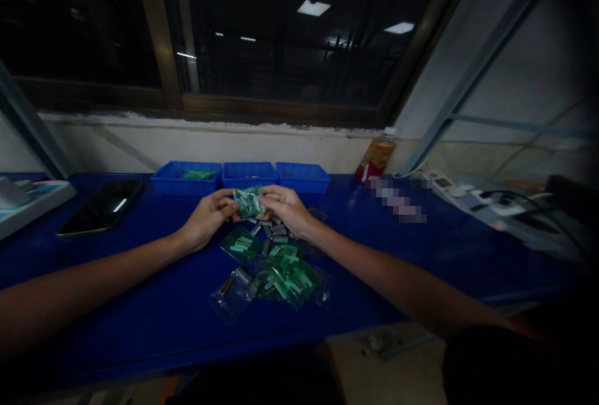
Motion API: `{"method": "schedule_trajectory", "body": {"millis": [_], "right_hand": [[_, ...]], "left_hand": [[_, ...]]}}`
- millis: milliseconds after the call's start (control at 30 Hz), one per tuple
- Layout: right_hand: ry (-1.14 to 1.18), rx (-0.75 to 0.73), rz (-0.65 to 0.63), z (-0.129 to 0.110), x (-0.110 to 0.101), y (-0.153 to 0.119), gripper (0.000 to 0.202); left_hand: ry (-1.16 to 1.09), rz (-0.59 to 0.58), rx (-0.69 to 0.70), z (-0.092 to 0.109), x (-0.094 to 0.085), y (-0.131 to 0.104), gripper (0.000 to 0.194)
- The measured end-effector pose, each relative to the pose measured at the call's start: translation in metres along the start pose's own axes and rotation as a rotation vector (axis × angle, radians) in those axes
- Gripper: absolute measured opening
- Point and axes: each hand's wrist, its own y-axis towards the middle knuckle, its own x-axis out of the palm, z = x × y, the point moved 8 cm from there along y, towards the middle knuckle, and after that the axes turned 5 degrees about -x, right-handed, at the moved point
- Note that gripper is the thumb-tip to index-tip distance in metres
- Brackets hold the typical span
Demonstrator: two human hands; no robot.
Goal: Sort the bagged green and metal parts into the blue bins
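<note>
Between my two hands a small green plastic bag (249,203) is held up over the table. My left hand (211,216) pinches its left edge, and the fingers of my right hand (287,208) close on its right edge. Below lie several small grey metal pieces (277,230). Nearer to me are a green bag with pale strips (242,244) and a heap of similar green bags (289,277). A clear bag (231,292) with a grey piece and brass-coloured pins lies left of the heap.
Three blue bins (249,174) stand along the back; the left one holds green bags. A phone (102,205) and a white tray (35,204) are at left. A bottle (377,155) stands at back right, near power strips and cables (505,205). The blue table's (140,324) front edge shows.
</note>
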Motion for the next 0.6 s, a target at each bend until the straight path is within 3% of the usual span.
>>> {"method": "schedule_trajectory", "body": {"millis": [133, 400, 600], "right_hand": [[-0.191, -0.107, 0.015, -0.01, 0.003, -0.004, 0.013], [-0.492, -0.25, -0.047, -0.02, 0.005, -0.007, 0.023], [-0.472, -0.272, -0.02, -0.02, 0.004, -0.007, 0.01]], "left_hand": [[-0.019, 0.013, 0.007, 0.001, -0.001, 0.0, 0.012], [0.108, -0.093, 0.013, 0.003, 0.007, 0.0, 0.015], [0.25, -0.031, 0.072, 0.008, -0.003, -0.005, 0.015]]}}
